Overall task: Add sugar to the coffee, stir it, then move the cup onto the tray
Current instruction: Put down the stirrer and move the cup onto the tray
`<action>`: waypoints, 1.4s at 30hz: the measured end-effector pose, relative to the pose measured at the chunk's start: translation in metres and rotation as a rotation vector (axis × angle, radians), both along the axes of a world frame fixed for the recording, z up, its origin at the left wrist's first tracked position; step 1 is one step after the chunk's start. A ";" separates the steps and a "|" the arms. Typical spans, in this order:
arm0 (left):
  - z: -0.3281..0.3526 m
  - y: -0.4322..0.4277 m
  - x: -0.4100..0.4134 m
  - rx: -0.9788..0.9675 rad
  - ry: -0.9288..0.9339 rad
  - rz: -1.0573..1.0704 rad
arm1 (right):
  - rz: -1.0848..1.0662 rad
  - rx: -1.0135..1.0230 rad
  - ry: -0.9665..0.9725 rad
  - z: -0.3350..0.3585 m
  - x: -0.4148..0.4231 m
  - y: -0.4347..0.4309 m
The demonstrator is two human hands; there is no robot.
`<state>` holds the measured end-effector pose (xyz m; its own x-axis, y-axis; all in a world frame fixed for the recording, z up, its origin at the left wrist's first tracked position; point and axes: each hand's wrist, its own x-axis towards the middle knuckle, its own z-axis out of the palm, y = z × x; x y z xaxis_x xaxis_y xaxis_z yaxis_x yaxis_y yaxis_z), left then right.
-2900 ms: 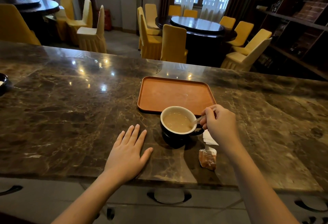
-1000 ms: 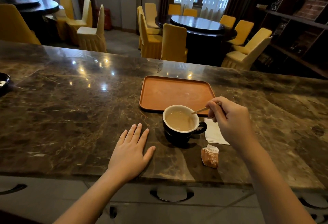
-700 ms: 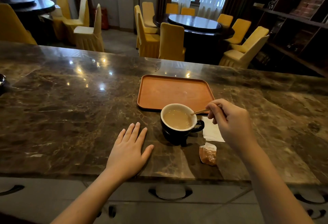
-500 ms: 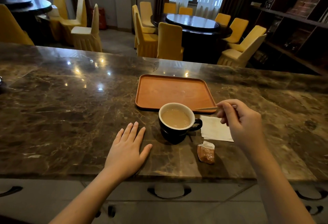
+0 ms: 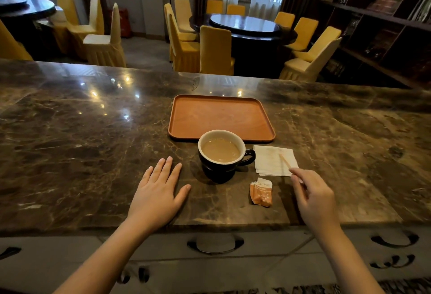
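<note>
A dark cup [image 5: 224, 167] with a white inside holds milky coffee and stands on the marble counter, its handle pointing right. Just beyond it lies the empty orange tray [image 5: 221, 116]. A white napkin [image 5: 270, 160] lies to the right of the cup. My right hand [image 5: 312, 198] pinches the near end of a thin wooden stir stick [image 5: 285, 160], whose far end rests over the napkin. A torn orange sugar packet [image 5: 261, 192] lies in front of the napkin. My left hand [image 5: 158, 191] rests flat on the counter, left of the cup, fingers spread.
The brown marble counter [image 5: 81, 149] stretches wide on both sides; its near edge runs above grey drawers with dark handles. Beyond the far edge stand yellow-covered chairs and a round dark table [image 5: 245, 25]. Dark shelves fill the right wall.
My right hand lifted the stir stick out of the coffee and carried it right and down onto the napkin. My left hand and the cup stayed in place.
</note>
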<state>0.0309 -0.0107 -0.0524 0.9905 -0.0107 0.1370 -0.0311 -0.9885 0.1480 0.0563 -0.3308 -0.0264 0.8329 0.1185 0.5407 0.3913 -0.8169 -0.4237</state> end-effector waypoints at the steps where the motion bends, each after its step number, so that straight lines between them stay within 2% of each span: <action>1: 0.000 0.000 0.000 0.002 0.001 -0.002 | -0.002 -0.002 0.019 -0.003 -0.002 -0.001; 11: 0.000 0.001 0.001 -0.002 0.005 -0.007 | -0.020 -0.100 0.126 -0.021 -0.012 -0.010; 20: 0.001 0.001 0.000 -0.003 0.022 -0.014 | -0.050 -0.107 0.185 -0.022 -0.011 -0.011; 26: 0.002 0.000 0.000 -0.003 0.028 -0.011 | -0.034 -0.029 0.187 -0.009 -0.005 -0.006; 31: 0.004 -0.001 -0.002 -0.001 0.017 -0.011 | 0.051 0.003 0.176 0.022 0.018 0.021; 37: 0.005 -0.001 -0.001 -0.021 0.031 -0.012 | 0.227 -0.172 0.419 0.042 0.054 0.059; 42: 0.005 -0.002 -0.001 -0.008 0.032 -0.001 | 0.329 -0.214 0.496 0.052 0.072 0.067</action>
<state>0.0298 -0.0132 -0.0474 0.9943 -0.0107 0.1057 -0.0273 -0.9873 0.1568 0.1288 -0.2641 0.0260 0.8800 0.4736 0.0355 0.4352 -0.7742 -0.4596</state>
